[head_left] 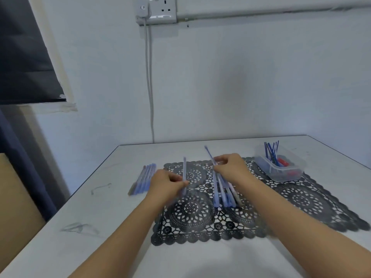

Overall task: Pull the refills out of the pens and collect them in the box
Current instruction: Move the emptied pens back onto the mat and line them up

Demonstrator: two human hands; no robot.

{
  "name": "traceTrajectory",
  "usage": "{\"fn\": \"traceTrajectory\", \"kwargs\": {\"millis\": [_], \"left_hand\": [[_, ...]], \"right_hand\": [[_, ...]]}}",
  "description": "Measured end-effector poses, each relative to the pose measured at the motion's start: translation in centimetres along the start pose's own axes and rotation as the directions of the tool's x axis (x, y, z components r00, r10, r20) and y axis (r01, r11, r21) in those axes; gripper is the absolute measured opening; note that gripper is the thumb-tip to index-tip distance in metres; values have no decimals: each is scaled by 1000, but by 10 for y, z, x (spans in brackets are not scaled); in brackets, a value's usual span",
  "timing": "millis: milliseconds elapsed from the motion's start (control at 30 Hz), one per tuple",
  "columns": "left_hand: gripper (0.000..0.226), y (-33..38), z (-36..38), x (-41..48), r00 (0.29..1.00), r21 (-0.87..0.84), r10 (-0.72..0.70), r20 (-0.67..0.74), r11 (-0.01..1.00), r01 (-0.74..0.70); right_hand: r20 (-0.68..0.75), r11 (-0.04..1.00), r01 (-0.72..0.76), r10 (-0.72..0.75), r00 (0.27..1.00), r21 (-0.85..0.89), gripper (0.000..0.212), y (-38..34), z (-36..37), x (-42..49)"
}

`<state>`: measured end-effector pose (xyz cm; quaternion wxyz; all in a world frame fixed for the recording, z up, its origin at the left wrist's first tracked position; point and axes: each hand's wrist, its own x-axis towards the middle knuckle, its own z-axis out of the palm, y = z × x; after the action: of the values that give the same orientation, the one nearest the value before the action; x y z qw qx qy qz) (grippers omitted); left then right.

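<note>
My left hand point(167, 182) grips a pale blue pen barrel point(184, 173) that stands nearly upright above the black lace mat point(297, 199). My right hand point(230, 166) pinches a thin blue refill point(209, 154) that slants up and to the left, apart from the barrel. A bundle of blue pens point(223, 194) lies on the mat below my right hand. At the mat's back right corner stands a clear plastic box point(281, 169) holding several blue refills upright and some red pieces.
A row of pale blue pen barrels point(143, 178) lies on the white table point(84, 217) left of the mat. Pen scribbles mark the table at the left. A wall with a socket and a hanging cable stands behind the table.
</note>
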<state>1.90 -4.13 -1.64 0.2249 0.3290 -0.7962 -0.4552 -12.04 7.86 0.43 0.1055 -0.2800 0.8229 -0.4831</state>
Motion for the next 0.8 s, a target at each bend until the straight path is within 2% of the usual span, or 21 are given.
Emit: {"fn": "traceTrajectory", "kwargs": {"millis": [100,167,333,500,800], "left_hand": [[13,4,22,-10,991,75,-19,134,997,9],[18,4,33,-13,984,126,-10,175,992,-13],[16,6,48,-18,983,155,52,177,985,-80],[7,7,52,-22,981,155,88,172,981,-115],[12,8,53,-19,981,140,86,173,984,-111]], "right_hand": [[87,965,-8,32,996,-261,31,20,-24,-6],[115,926,-41,91,989,-376,31,30,-34,-7],[143,926,-125,186,972,-355,27,38,-40,-8],[107,925,-121,170,980,-361,22,40,-37,-7],[78,915,-127,169,983,-384,30,45,-33,-3]]}}
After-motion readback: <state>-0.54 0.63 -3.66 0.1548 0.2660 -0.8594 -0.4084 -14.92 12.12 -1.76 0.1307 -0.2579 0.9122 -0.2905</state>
